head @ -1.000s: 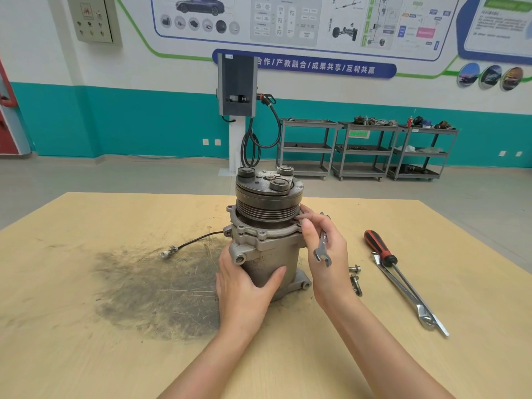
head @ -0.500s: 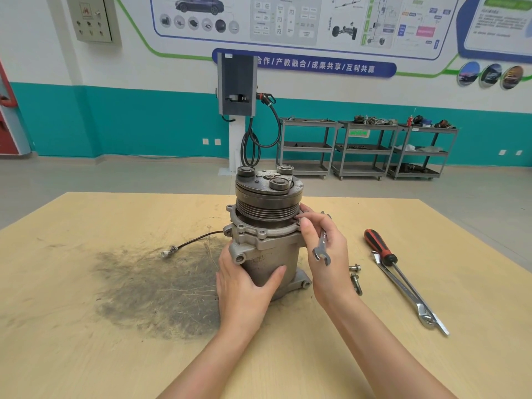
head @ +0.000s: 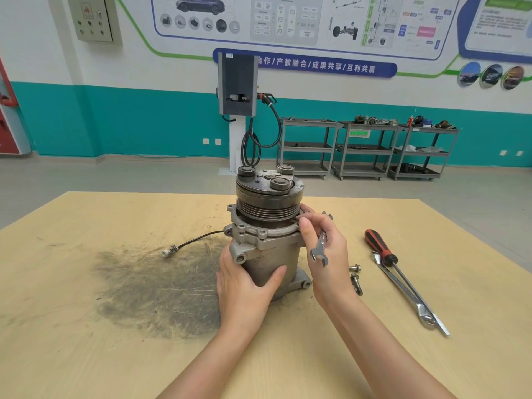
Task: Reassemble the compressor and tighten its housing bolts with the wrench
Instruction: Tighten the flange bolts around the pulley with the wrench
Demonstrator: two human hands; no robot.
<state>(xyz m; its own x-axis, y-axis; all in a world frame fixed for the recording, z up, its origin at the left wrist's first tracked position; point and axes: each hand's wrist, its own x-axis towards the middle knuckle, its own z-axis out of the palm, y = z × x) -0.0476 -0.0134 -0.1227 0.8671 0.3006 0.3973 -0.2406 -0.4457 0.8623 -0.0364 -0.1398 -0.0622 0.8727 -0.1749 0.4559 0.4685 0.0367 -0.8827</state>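
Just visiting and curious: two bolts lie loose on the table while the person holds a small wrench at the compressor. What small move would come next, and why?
Probably the right hand reaches for a loose bolt. The left hand steadies the compressor, and the small wrench is not on any bolt.

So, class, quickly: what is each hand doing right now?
Left hand: wrapped around the compressor body.
Right hand: closed on the small wrench, fingertips at the housing rim.
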